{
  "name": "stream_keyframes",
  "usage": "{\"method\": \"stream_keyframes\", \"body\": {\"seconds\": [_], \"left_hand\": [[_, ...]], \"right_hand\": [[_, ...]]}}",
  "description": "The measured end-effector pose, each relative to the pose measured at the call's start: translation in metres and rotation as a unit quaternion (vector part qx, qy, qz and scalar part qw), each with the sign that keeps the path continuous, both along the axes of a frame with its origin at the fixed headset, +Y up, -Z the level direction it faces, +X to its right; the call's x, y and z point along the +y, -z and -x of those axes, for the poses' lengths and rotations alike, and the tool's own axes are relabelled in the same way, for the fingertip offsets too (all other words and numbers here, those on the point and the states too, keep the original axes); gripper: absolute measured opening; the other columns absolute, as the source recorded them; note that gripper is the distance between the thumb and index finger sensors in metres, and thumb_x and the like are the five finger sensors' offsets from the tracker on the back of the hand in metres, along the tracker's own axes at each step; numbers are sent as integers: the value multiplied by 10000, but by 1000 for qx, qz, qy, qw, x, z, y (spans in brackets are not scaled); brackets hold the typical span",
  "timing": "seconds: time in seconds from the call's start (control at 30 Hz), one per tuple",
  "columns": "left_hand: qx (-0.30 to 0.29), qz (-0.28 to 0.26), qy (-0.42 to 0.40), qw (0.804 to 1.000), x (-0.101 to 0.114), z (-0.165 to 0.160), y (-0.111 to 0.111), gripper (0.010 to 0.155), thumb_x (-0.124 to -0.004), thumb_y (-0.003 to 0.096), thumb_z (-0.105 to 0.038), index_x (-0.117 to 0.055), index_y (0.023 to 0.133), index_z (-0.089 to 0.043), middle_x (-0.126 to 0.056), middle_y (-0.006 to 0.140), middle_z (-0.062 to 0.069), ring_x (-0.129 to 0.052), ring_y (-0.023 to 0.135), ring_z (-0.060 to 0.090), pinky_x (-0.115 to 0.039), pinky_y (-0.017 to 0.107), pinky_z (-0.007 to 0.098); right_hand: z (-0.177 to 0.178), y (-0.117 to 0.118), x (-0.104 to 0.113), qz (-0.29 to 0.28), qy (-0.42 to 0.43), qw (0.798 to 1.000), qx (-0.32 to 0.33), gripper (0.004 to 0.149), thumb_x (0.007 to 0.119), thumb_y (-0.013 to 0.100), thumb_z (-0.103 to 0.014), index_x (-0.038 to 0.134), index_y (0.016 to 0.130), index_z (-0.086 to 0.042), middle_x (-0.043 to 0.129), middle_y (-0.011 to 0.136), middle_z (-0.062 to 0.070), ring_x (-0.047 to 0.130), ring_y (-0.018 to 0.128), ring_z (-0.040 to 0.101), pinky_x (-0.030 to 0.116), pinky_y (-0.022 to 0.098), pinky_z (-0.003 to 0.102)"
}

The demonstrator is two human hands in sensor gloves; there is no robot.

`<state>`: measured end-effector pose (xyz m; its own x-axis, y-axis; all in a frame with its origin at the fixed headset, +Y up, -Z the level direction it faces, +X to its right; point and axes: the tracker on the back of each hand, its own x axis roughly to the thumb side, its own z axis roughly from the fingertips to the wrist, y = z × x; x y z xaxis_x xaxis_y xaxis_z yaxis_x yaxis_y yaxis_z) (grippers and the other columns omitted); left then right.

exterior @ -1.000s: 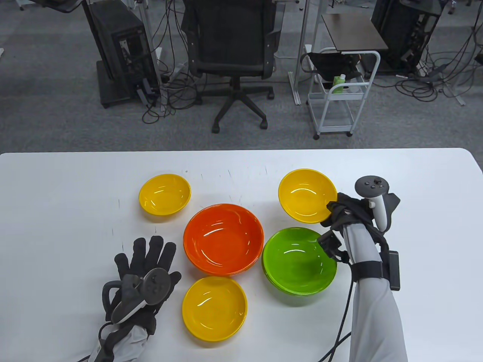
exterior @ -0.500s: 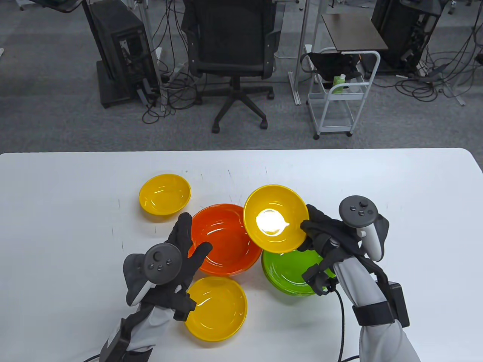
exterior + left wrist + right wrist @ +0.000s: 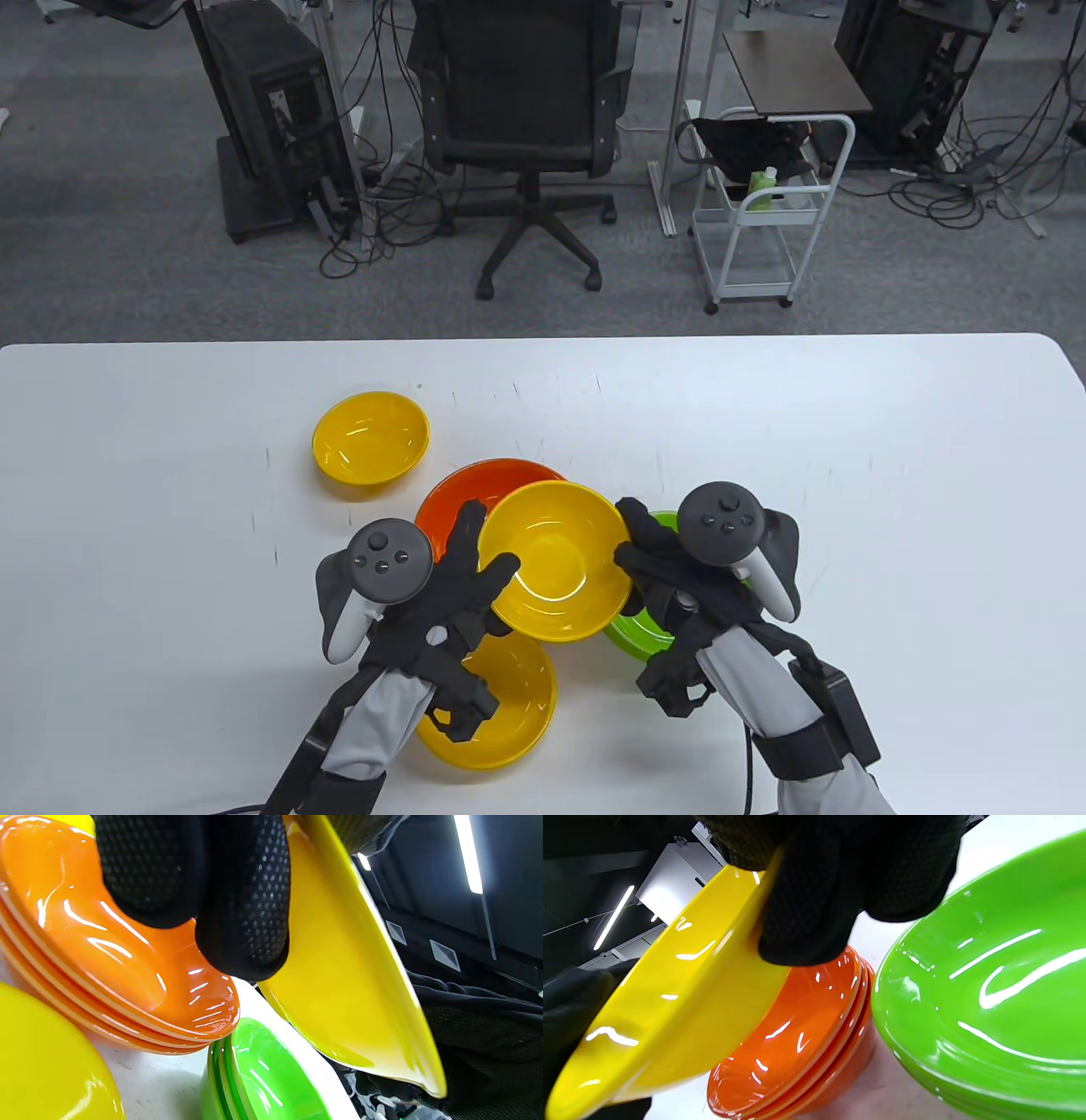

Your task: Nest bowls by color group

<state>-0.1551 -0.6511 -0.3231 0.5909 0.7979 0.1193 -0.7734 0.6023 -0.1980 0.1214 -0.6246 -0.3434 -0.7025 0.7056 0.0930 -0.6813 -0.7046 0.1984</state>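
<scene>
A white bench (image 3: 848, 441) carries several glossy bowls. Two gloved hands hold one yellow bowl (image 3: 556, 560) between them, lifted above the others. The left hand (image 3: 450, 594) meets the bowl's left rim; its fingers (image 3: 242, 899) curl against the outer wall of the bowl, and a thumb lies over the rim in the table view. The right hand (image 3: 670, 569) meets the right rim; its fingers (image 3: 806, 912) press the outside wall, with the rim passing between fingers and thumb. Both hands are closed on this bowl, one on each side.

In the table view the held bowl overlaps three stacks beneath it. Behind and left of it is the orange stack (image 3: 462, 501), several orange bowls nested together, layered rims showing in both wrist views. To its right is the green stack (image 3: 636, 632), mostly hidden under the right hand, standing just beside the orange stack. In front lies a second yellow bowl (image 3: 509, 705), partly covered by the left wrist. The wrist views show the held bowl clear of the orange and green rims.

A third, smaller yellow bowl (image 3: 371, 437) sits alone farther back on the left, apart from the group.
</scene>
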Motion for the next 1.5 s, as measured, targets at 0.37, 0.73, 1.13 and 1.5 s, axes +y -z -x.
{"method": "stream_keyframes", "body": {"seconds": [0.37,0.73,1.13,1.5], "left_hand": [[53,-31,52,997,9,37,-3,593,-749,512,-262,-572,1049,-82,-917,875,117,-1094,251,121,-937,243,274],[37,42,156,986,-19,83,-25,524,-773,506,-314,-729,985,-107,-1017,757,89,-1092,244,141,-930,240,293],[-3,85,300,950,-40,65,-24,536,-771,505,-316,-719,994,-105,-1014,772,90,-1095,272,144,-928,259,298],[7,75,333,940,-56,55,-20,528,-757,513,-341,-720,1001,-143,-1019,798,59,-1099,354,149,-925,317,313]], "right_hand": [[-3,-40,9,-177,-97,979,-3,677,683,555,-387,476,1132,-100,723,1061,182,825,864,409,608,659,666],[-44,-51,-14,-194,-237,948,-82,762,679,501,-512,447,1155,-196,478,1207,168,438,1076,521,352,711,772],[-75,-63,-52,-163,-296,934,-119,768,667,497,-532,431,1159,-223,405,1233,153,312,1101,530,273,706,790],[-82,-69,-71,-138,-323,929,-117,770,656,497,-541,422,1160,-229,366,1242,148,256,1106,530,235,702,795]]}}
